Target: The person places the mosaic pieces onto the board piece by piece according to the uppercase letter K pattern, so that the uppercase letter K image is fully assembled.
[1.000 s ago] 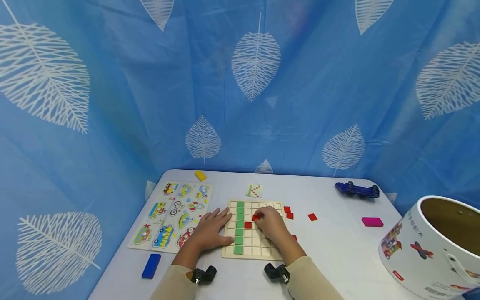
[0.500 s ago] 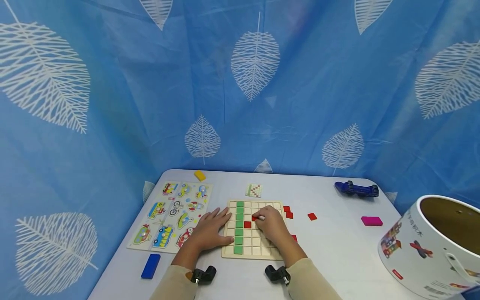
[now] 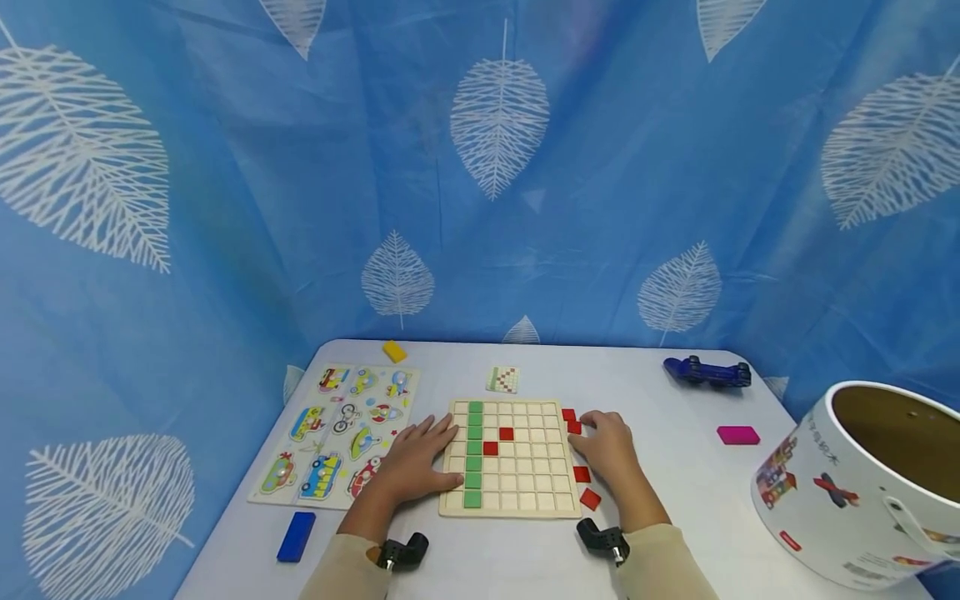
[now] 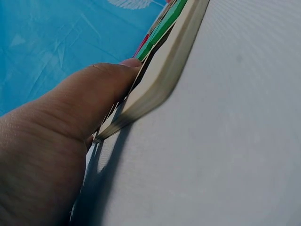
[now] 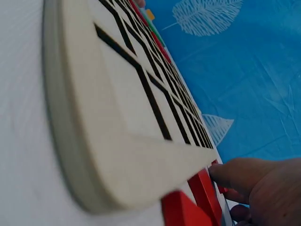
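Observation:
A light wooden grid board (image 3: 517, 511) lies flat on the white table. One column of it holds green square tiles (image 3: 473, 462). Two red square tiles (image 3: 507, 434) sit in cells to their right, diagonal to each other. My left hand (image 3: 411, 463) rests on the board's left edge, fingers spread and thumb along the rim. Beyond the right edge, my right hand (image 3: 611, 450) reaches down with thumb and forefinger apart, beside a loose red tile (image 3: 574, 427). In the right wrist view, its thumb comes close to red tiles (image 5: 206, 193); its other fingertips are partly hidden.
Several loose red tiles (image 3: 590, 499) lie along the board's right edge. A small pattern card (image 3: 503, 380) is behind it. To the left are a vehicle puzzle (image 3: 300, 498), blue block (image 3: 296, 537) and yellow block (image 3: 394, 351). To the right stand a pink block (image 3: 738, 435), toy car (image 3: 707, 372) and white bucket (image 3: 832, 500).
My right hand has let go of a red tile, now flat in a board cell, and moved right to the loose tiles. The left hand stays on the board. The head view has shifted slightly.

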The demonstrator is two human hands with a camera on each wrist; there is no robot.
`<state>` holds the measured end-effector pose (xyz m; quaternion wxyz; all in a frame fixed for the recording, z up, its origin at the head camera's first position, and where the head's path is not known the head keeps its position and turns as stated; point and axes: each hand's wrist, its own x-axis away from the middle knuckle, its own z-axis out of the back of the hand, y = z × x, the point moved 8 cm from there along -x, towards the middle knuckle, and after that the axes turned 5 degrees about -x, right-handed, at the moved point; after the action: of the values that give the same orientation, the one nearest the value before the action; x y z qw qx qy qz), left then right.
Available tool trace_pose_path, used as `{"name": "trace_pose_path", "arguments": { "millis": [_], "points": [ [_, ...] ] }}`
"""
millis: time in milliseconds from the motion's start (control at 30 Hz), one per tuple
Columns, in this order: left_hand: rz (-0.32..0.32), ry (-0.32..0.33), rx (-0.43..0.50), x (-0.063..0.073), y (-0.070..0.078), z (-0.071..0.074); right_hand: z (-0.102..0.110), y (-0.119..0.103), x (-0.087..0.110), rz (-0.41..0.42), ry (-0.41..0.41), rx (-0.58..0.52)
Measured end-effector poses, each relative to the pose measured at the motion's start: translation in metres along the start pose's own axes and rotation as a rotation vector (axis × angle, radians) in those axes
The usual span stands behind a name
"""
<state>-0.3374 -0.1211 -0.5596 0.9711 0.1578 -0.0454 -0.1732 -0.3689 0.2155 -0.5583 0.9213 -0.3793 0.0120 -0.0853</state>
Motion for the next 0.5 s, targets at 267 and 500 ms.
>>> {"name": "trace_pose_path", "arguments": {
  "millis": [267, 500],
  "points": [
    [0.002, 0.004, 0.008, 0.000, 0.001, 0.001, 0.003, -0.001, -0.004, 0.017, 0.035, -0.043],
    [0.005, -0.006, 0.003, 0.002, 0.000, 0.000, -0.012, -0.039, -0.006, 0.114, -0.006, -0.139]
  ]
}}
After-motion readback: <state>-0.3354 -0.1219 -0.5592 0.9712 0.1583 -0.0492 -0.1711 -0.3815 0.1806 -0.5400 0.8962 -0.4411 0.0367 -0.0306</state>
